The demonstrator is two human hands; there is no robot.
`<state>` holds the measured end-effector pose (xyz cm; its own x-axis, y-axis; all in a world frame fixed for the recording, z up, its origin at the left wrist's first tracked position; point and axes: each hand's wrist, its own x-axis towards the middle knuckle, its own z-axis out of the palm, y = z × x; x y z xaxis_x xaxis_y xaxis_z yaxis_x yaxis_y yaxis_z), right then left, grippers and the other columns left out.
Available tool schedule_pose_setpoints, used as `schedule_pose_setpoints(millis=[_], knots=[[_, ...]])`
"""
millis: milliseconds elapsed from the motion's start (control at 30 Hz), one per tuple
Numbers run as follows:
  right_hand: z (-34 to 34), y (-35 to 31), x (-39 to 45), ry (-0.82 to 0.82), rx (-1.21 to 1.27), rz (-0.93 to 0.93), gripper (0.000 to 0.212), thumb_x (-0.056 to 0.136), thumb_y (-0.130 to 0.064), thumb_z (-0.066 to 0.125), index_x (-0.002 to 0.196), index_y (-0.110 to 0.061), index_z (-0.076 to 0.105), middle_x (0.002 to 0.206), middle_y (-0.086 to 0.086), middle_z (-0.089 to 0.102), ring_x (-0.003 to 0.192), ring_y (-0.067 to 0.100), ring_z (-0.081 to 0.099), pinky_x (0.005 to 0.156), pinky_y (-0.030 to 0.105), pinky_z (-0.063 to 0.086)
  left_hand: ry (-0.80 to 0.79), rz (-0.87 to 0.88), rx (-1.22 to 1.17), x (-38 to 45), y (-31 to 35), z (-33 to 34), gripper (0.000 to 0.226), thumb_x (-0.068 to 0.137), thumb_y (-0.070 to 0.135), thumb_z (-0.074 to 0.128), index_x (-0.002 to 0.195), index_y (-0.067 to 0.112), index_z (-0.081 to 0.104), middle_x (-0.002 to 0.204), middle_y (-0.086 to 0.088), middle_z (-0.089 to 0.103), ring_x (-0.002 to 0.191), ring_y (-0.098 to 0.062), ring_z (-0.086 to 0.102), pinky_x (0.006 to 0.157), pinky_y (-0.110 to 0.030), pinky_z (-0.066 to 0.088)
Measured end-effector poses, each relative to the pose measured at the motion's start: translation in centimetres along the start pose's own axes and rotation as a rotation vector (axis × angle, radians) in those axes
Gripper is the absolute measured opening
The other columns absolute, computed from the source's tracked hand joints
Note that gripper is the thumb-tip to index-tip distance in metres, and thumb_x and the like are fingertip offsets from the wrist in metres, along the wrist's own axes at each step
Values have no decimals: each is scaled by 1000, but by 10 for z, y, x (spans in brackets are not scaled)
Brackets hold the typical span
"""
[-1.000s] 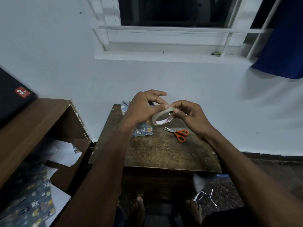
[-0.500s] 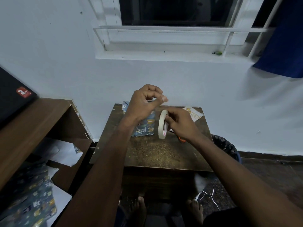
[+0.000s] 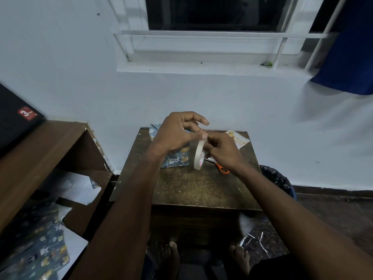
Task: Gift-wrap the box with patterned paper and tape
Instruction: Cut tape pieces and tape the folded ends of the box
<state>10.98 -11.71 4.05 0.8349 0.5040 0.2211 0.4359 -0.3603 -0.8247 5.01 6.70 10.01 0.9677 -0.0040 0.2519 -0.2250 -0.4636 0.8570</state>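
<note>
A box wrapped in blue patterned paper point(image 3: 177, 157) stands at the back left of a small wooden table point(image 3: 193, 186), partly hidden by my left hand. My right hand point(image 3: 220, 151) grips a white roll of tape point(image 3: 198, 154) upright on its edge above the table. My left hand point(image 3: 177, 132) pinches at the top of the roll with thumb and forefinger. Orange-handled scissors point(image 3: 221, 168) lie behind my right hand, mostly hidden.
A small printed card point(image 3: 239, 139) lies at the table's back right. A wooden shelf unit point(image 3: 40, 158) at left holds white paper, with more patterned paper point(image 3: 40, 251) below. A black-lined bin point(image 3: 276, 178) stands right of the table. My bare feet show underneath.
The tape roll has turned from lying flat between my hands to standing on edge. My left hand lifted away, then came back down to pinch the top of the roll.
</note>
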Motion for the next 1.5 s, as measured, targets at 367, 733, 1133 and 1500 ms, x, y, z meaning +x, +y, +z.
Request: schedule_pose_setpoints(millis=[367, 733, 1133, 1500], knots=[[-30, 14, -5, -210, -700, 362, 14, 83, -17, 72, 97, -17, 72, 97, 4, 73, 91, 23, 68, 77, 38, 59, 7, -3, 137, 2, -1, 2, 21, 88, 24, 78, 107, 35, 76, 83, 15, 80, 101, -2, 73, 105, -48, 52], [-30, 18, -10, -322, -848, 326, 28, 95, -20, 69, 122, -13, 65, 124, 10, 67, 115, 29, 62, 93, 41, 55, -38, -16, 176, 0, -1, -1, 43, 93, 9, 54, 114, 40, 74, 93, 13, 81, 83, -51, 70, 75, -67, 58], [-78, 6, -10, -173, 59, 182, 37, 84, 18, 72, 112, -5, 75, 85, 16, 68, 62, 21, 72, 62, 24, 58, -64, -41, 159, 2, 1, -1, 43, 95, 7, 54, 116, 39, 73, 94, 14, 81, 102, 2, 70, 99, -48, 56], [-85, 0, -14, -200, 67, 145, 39, 78, 15, 75, 103, -14, 80, 83, 8, 75, 79, 27, 79, 72, 33, 59, -77, -72, 114, 0, 4, -2, 49, 94, 0, 49, 118, 36, 72, 98, 10, 82, 106, -3, 72, 107, -46, 51]])
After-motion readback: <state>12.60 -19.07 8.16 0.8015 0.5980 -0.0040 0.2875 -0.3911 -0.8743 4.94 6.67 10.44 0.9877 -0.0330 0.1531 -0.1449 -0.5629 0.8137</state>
